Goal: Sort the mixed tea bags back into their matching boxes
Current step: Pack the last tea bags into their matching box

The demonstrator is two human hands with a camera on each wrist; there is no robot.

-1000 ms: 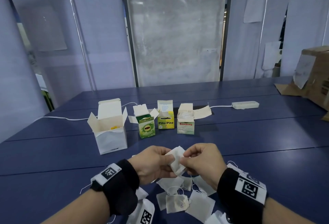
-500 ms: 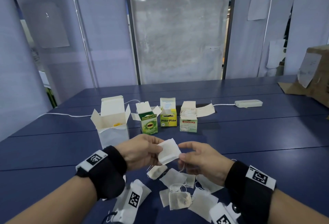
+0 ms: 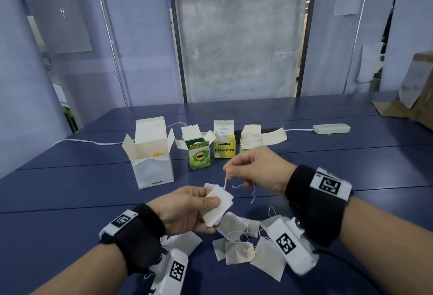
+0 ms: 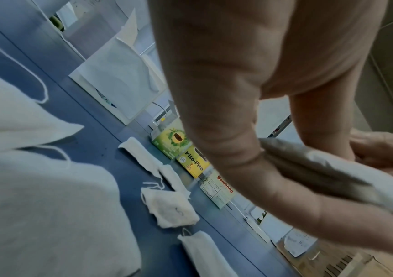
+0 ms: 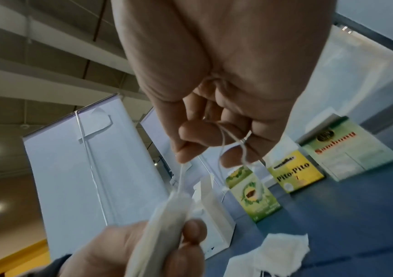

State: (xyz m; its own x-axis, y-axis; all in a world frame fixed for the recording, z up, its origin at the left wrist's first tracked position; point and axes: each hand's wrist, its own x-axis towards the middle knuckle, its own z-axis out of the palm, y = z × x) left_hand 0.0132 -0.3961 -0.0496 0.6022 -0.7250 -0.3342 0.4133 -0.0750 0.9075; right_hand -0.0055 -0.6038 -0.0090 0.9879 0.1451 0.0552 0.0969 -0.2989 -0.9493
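Note:
My left hand (image 3: pixel 210 201) grips a white tea bag (image 3: pixel 218 203) just above the blue table (image 3: pixel 70 189). Above it my right hand (image 3: pixel 230 171) pinches the bag's string (image 3: pixel 225 181), which runs taut up from the bag; loose thread hangs from the other fingers. In the right wrist view the string (image 5: pixel 181 176) rises from the tea bag (image 5: pixel 166 215). Several loose tea bags (image 3: pixel 241 243) lie below my hands. Behind stand an open white box (image 3: pixel 152 166), a green box (image 3: pixel 199 156), a yellow Pito-Pito box (image 3: pixel 224 147) and the Sambong box (image 3: pixel 250 140), partly hidden by my right hand.
A white power strip (image 3: pixel 331 128) lies at the back right, and its cable (image 3: pixel 89 142) runs behind the boxes to the left. A cardboard box (image 3: pixel 417 93) sits at the far right edge. Pale panels close off the table's far side.
My right hand has let go of the bag's edge and risen, drawing the string out taut. The left hand keeps hold of the bag and has sunk slightly.

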